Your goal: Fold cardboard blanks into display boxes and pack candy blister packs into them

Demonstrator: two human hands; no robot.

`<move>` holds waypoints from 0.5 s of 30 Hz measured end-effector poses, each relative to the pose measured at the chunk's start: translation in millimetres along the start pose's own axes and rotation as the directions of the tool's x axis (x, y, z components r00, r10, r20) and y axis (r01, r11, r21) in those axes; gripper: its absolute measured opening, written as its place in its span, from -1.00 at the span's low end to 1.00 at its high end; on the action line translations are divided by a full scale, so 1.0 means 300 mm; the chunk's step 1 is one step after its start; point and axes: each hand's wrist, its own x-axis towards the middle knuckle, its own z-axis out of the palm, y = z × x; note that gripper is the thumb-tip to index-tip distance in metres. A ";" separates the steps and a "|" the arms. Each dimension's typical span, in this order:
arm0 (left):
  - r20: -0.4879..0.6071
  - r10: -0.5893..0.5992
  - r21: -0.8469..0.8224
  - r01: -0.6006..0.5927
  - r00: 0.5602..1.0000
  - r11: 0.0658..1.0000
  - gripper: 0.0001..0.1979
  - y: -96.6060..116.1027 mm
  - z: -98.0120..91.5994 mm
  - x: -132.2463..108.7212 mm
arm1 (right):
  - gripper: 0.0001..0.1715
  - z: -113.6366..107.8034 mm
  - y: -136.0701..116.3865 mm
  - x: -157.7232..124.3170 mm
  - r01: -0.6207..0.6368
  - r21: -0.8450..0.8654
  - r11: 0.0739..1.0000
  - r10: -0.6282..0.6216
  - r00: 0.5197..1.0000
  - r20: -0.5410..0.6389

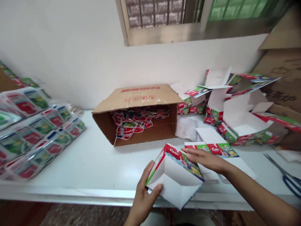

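While the left hand (144, 196) grasps a near edge of the printed box (174, 174), thumb inside, fingers outside, the right hand (209, 160) lies on its printed side, fingers straight, not gripping. Box is tilted, open side toward the wearer, overlapping the counter's front edge in view. Step looks like squaring the walls: I'd go light on the left pinch, press with flat fingers, check corners before folding flaps. Thin card, probably creases easily.

Surface: pale counter (103, 174) against a white wall (70, 47), barred window (162, 29) above. Brown carton (141, 94) on its side, printed pieces (128, 129) inside. Shiny packs (44, 131) piled left. Right: flat cartons (240, 167), open-flapped boxes (235, 113), scissors (284, 172).
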 end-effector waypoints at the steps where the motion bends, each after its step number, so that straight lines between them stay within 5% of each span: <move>1: 0.012 0.023 -0.019 -0.023 1.000 1.000 -0.34 0.004 0.006 0.012 | -0.33 -0.016 -0.008 -0.016 0.029 0.013 1.000 -0.029 0.999 0.045; 4: 0.021 0.047 -0.170 -0.043 0.999 0.985 -0.16 0.017 0.046 0.047 | -0.49 -0.067 -0.047 -0.082 0.109 0.027 0.994 -0.111 0.990 0.089; 8: -0.038 0.045 -0.268 -0.053 0.998 0.962 -0.12 0.009 0.108 0.080 | -0.65 -0.186 -0.151 -0.199 0.196 -0.376 0.906 -0.290 0.934 -0.211; 12: -0.066 -0.009 -0.205 -0.005 0.998 0.979 -0.35 -0.062 0.152 0.088 | -0.71 -0.462 -0.307 -0.258 -0.011 -0.901 0.434 -0.669 0.666 -0.331; 15: -0.078 -0.031 -0.196 0.015 0.996 0.980 -0.36 -0.133 0.184 0.083 | -0.52 -0.764 -0.436 -0.258 -0.438 -0.874 0.212 -0.790 0.449 -0.417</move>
